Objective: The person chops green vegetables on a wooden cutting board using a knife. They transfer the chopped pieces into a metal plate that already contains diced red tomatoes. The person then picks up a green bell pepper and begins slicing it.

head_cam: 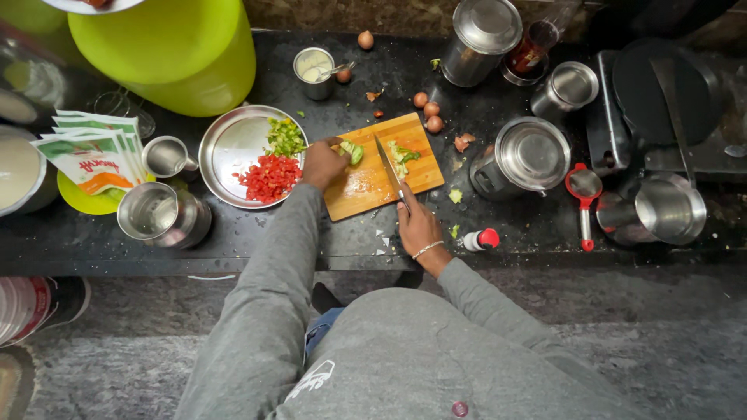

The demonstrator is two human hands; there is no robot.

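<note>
Head view, straight down, close overhead.

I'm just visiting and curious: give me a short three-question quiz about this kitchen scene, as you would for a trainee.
1. True or false: the right hand holds a knife over the wooden cutting board.
2. Which chopped food lies on the steel plate beside the chopped green vegetable? A) red pieces B) sliced bread C) whole eggs
3. What is the left hand touching?

Key
1. True.
2. A: chopped red pieces sit next to the green ones.
3. A green vegetable piece on the board, left of the blade.
</note>
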